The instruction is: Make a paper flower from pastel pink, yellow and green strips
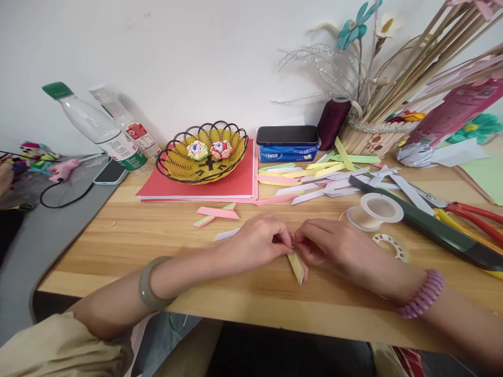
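My left hand (262, 238) is closed, its thumb and fingers pinching the upper end of a small bundle of folded paper strips (297, 267) in yellow, pink and green. The bundle's lower ends point down toward the table's front edge. Against that same upper end, the fingertips of my right hand (330, 243) are pressed together; whatever they pinch is too small and hidden to make out. Just beyond the right hand stands a spool of thin pale thread (375, 209). Crossed folded strips (216, 213) in pink and green lie beyond my left hand, with a white strip (227, 235) partly behind it.
A yellow woven basket (176, 162) with two paper flowers rests on red paper (157, 189). Loose strips (334, 180) lie behind the hands. At right are a dark green cutter-like tool (428, 225), red-handled scissors (475, 212) and a white ring (393, 246). Bottles (106, 133) lean left.
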Motion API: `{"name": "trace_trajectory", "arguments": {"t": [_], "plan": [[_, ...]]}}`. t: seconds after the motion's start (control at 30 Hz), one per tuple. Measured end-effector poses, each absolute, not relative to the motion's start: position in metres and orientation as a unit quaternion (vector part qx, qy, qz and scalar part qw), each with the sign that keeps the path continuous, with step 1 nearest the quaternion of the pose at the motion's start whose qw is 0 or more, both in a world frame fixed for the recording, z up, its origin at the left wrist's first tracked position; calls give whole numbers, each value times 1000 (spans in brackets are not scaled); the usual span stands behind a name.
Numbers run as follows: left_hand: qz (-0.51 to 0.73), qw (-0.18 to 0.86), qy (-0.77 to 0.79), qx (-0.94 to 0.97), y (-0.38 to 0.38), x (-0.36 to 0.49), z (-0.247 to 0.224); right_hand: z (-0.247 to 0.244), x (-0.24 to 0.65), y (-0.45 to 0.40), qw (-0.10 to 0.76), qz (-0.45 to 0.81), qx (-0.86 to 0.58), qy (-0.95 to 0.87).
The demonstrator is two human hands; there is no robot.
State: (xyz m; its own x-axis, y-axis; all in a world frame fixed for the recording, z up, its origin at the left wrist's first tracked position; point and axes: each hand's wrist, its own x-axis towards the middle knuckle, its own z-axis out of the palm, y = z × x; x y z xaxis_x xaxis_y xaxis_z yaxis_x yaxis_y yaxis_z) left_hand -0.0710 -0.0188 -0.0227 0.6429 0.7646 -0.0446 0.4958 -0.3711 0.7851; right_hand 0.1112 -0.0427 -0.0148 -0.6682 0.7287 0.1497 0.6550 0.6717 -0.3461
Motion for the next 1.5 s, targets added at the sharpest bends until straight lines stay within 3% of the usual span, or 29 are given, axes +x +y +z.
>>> {"name": "trace_trajectory", "arguments": {"t": [0.9, 1.2, 1.5], "plan": [[158, 392, 413, 807, -20, -69, -20, -25, 113, -56, 165, 119, -455, -867], [172, 335, 422, 825, -22, -65, -26, -12, 105, -61, 162, 282, -525, -786], [160, 321, 404, 842, -21, -67, -22, -14, 103, -61, 173, 304, -522, -778]]}}
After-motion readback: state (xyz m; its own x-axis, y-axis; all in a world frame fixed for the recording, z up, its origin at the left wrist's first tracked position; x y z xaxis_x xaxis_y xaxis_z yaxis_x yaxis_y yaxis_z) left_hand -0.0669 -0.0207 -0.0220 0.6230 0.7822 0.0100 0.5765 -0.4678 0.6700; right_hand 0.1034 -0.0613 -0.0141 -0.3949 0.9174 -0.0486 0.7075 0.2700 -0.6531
